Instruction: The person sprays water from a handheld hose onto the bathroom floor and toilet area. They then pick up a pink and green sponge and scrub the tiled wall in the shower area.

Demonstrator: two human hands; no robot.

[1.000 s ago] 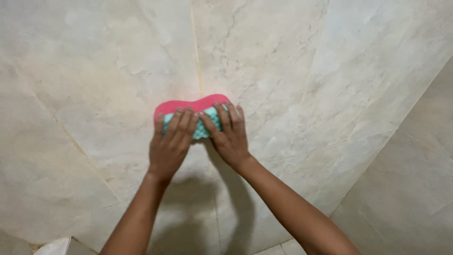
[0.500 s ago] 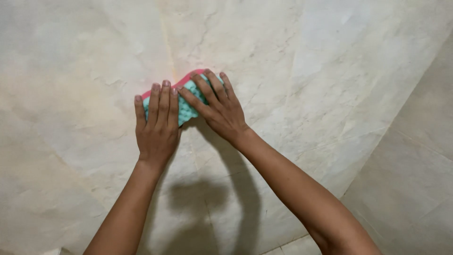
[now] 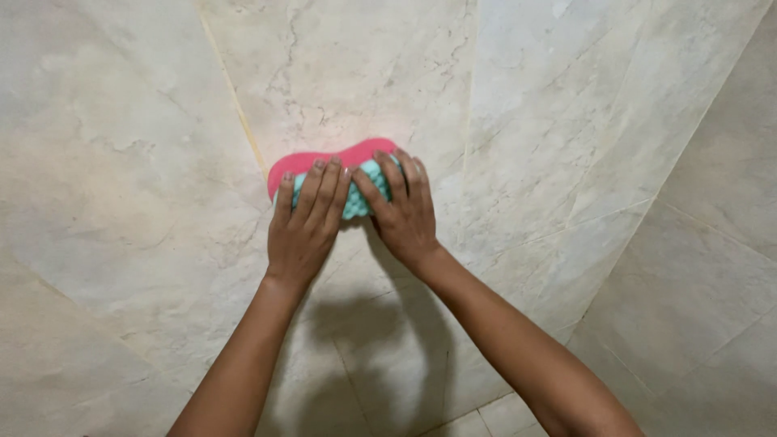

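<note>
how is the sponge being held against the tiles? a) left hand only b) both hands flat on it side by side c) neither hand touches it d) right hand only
b: the left hand and the right hand both lie flat on the pink and teal sponge, pressing it against the marble tiles.

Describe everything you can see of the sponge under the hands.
The sponge is peanut-shaped, with a pink layer and a bumpy teal layer facing the camera. It looks like soft foam. It lies flat against the pale marbled tiles, long side across the view. The left hand and right hand press on it, fingers spread, covering its lower part.
</note>
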